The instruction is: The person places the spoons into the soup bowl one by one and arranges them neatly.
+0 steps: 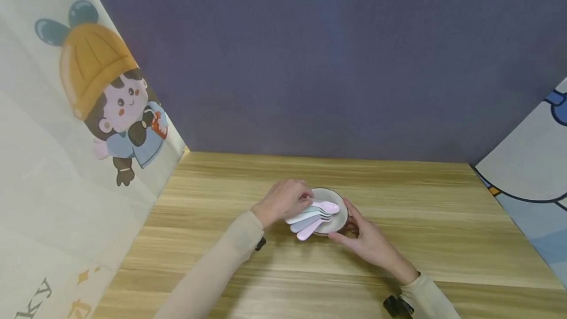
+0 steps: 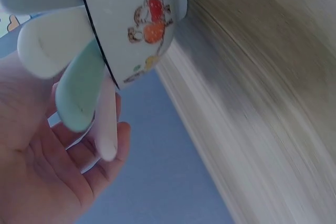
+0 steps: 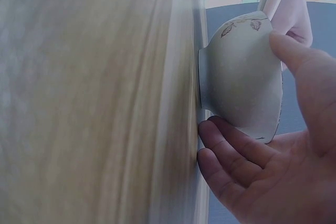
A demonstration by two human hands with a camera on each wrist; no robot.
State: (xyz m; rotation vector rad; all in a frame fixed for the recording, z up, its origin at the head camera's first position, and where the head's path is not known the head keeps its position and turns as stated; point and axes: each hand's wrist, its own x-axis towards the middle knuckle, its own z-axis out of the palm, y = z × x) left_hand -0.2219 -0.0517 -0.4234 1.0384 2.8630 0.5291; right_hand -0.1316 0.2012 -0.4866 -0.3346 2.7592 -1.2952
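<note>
A white enamel-look bowl (image 1: 338,221) with a dark rim stands on the wooden table, fruit pictures on its outside. Several pastel spoons lean in it, heads inside and handles fanned over its left rim: a far pink spoon (image 1: 330,207), a mint green spoon (image 2: 80,88), a white spoon (image 2: 52,40), a grey-blue spoon (image 1: 305,224) and a near pink spoon (image 1: 307,232). My left hand (image 1: 285,201) has its fingers curled about the far pink spoon's handle. My right hand (image 1: 369,240) holds the bowl's right side, thumb at the rim, fingers curled low around its wall.
The wooden table (image 1: 212,181) runs back to a dark blue-grey panel (image 1: 328,63). A pale panel with a cartoon figure (image 1: 128,102) stands along the left, and another printed panel (image 1: 531,156) along the right. Dark wrist devices sit at both cuffs.
</note>
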